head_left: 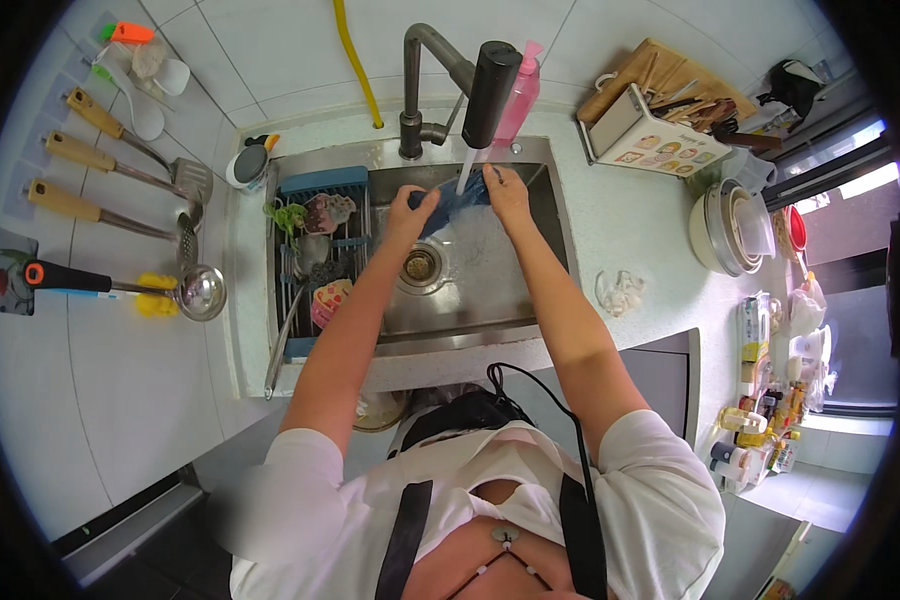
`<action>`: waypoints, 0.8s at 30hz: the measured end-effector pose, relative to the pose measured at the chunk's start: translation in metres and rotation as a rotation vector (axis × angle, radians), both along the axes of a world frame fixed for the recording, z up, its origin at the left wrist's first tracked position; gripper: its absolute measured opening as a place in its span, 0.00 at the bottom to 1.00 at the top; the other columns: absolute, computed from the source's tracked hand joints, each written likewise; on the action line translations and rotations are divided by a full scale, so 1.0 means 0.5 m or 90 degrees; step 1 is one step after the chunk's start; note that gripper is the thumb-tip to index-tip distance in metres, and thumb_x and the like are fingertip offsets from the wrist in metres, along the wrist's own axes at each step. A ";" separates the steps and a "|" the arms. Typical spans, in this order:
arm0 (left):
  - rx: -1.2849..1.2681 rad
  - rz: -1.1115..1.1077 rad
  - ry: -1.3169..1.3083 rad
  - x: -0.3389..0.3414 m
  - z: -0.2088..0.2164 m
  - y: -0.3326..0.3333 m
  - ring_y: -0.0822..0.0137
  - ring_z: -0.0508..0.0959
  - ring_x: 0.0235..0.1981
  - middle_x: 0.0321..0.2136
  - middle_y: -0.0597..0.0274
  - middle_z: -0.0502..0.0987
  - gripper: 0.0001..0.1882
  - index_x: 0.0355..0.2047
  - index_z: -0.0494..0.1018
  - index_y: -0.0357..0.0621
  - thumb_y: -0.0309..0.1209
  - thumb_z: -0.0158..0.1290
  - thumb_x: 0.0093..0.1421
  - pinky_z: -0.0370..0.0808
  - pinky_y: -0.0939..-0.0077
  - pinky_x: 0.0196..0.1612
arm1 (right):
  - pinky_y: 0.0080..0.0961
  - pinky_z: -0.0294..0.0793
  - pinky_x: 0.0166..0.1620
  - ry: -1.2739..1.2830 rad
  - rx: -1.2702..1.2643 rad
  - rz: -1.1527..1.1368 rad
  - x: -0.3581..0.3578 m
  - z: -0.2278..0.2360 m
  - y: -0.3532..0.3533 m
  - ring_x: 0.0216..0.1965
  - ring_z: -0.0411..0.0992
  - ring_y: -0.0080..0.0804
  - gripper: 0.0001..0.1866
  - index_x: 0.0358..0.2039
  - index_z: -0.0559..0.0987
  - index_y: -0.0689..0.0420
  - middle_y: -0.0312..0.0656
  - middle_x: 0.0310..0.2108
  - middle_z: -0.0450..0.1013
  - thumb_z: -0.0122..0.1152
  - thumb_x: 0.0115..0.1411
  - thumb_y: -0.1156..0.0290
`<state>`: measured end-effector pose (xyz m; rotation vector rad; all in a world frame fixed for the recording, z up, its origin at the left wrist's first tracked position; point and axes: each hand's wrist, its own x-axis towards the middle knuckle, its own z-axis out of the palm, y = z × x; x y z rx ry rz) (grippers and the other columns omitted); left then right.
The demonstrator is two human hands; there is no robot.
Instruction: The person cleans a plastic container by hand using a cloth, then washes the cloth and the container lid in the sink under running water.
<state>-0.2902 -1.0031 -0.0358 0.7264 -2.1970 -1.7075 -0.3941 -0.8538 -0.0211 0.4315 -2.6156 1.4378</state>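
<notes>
Gripping a dark blue cloth (456, 208) at its two sides, we have it up in the back of the steel sink (480, 315), below the faucet (414, 90); left hand (412, 213) pinches the left side between thumb and curled fingers; right hand (507, 193) pinches the right side, some fingertips hidden by the angle; cloth hangs bunched between the two, just beyond the drain strainer (421, 265), clear of it. Water stream (466, 168) runs from the black spray head (491, 97) down onto the cloth, between our hands; wet sheen on the basin floor around the strainer.

Left of the sink interior: blue drying rack (322, 181), loaded with green leaves (288, 216) plus a pink patterned item (331, 300), kind unclear; our left forearm passes just beside it. Behind the sink: pink pump bottle (516, 108), near the spray head; yellow hose (356, 62) runs down the tiles. On the table (635, 345) to our right: crumpled clear plastic (621, 293), stacked bowls (722, 232) farther over; wooden cutting board (625, 72) leans at the back, next to a utensil holder (660, 140). Left wall: slotted turner (192, 180), ladle (202, 292), both hanging.
</notes>
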 end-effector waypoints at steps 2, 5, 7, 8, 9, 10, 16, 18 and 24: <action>-0.145 -0.097 0.000 0.029 0.024 0.000 0.56 0.66 0.44 0.41 0.54 0.62 0.24 0.43 0.68 0.46 0.42 0.57 0.46 0.65 0.69 0.45 | 0.34 0.66 0.42 -0.036 -0.023 0.038 0.001 0.020 0.008 0.37 0.69 0.51 0.20 0.35 0.75 0.61 0.55 0.32 0.71 0.49 0.54 0.55; -0.212 -0.152 0.005 0.038 0.018 -0.001 0.56 0.65 0.44 0.43 0.54 0.61 0.26 0.45 0.68 0.47 0.41 0.58 0.45 0.66 0.69 0.45 | 0.30 0.66 0.38 -0.121 -0.102 0.084 -0.004 0.056 0.012 0.32 0.70 0.42 0.19 0.34 0.76 0.60 0.49 0.26 0.72 0.50 0.55 0.57; -0.312 -0.147 -0.033 0.036 -0.013 -0.016 0.56 0.66 0.44 0.42 0.53 0.64 0.23 0.43 0.70 0.45 0.37 0.57 0.46 0.66 0.70 0.45 | 0.26 0.67 0.32 -0.211 -0.192 0.100 0.003 0.086 0.010 0.28 0.70 0.32 0.17 0.32 0.76 0.59 0.42 0.21 0.71 0.50 0.55 0.58; -0.322 -0.149 -0.035 0.041 -0.024 -0.023 0.56 0.66 0.44 0.42 0.53 0.65 0.21 0.42 0.71 0.44 0.35 0.57 0.46 0.66 0.71 0.45 | 0.25 0.66 0.30 -0.273 -0.196 0.101 0.016 0.109 0.006 0.27 0.68 0.27 0.16 0.32 0.76 0.59 0.39 0.21 0.70 0.50 0.55 0.58; -0.334 -0.152 -0.035 0.044 -0.033 -0.032 0.56 0.67 0.43 0.42 0.53 0.66 0.20 0.41 0.72 0.43 0.33 0.57 0.46 0.65 0.71 0.45 | 0.23 0.65 0.27 -0.332 -0.199 0.102 0.031 0.140 0.004 0.26 0.67 0.23 0.16 0.32 0.75 0.58 0.36 0.21 0.69 0.50 0.55 0.58; -0.239 -0.153 -0.027 0.046 -0.048 -0.047 0.57 0.67 0.43 0.42 0.54 0.67 0.18 0.40 0.72 0.43 0.32 0.56 0.46 0.65 0.72 0.45 | 0.22 0.64 0.25 -0.392 -0.202 0.103 0.041 0.157 0.002 0.25 0.65 0.19 0.15 0.32 0.75 0.57 0.34 0.20 0.68 0.50 0.56 0.58; 0.401 0.021 -0.050 0.029 0.022 -0.019 0.61 0.70 0.41 0.39 0.62 0.71 0.15 0.40 0.70 0.46 0.31 0.52 0.50 0.64 0.72 0.45 | 0.20 0.65 0.24 -0.530 -0.471 0.120 -0.002 0.136 0.068 0.26 0.66 0.19 0.14 0.37 0.72 0.52 0.32 0.28 0.69 0.52 0.55 0.58; 0.605 0.137 -0.027 0.034 0.042 -0.017 0.63 0.71 0.41 0.35 0.64 0.73 0.14 0.41 0.69 0.49 0.30 0.50 0.52 0.66 0.70 0.44 | 0.20 0.66 0.26 -0.582 -0.552 0.095 0.019 0.164 0.056 0.28 0.68 0.21 0.14 0.38 0.72 0.52 0.33 0.30 0.70 0.55 0.54 0.60; 0.809 0.067 0.235 -0.004 0.020 -0.004 0.63 0.73 0.34 0.30 0.64 0.74 0.09 0.35 0.67 0.49 0.33 0.52 0.54 0.70 0.64 0.41 | 0.22 0.69 0.33 -0.546 -0.459 0.120 0.031 0.138 0.075 0.35 0.69 0.24 0.23 0.45 0.69 0.53 0.36 0.35 0.69 0.63 0.47 0.67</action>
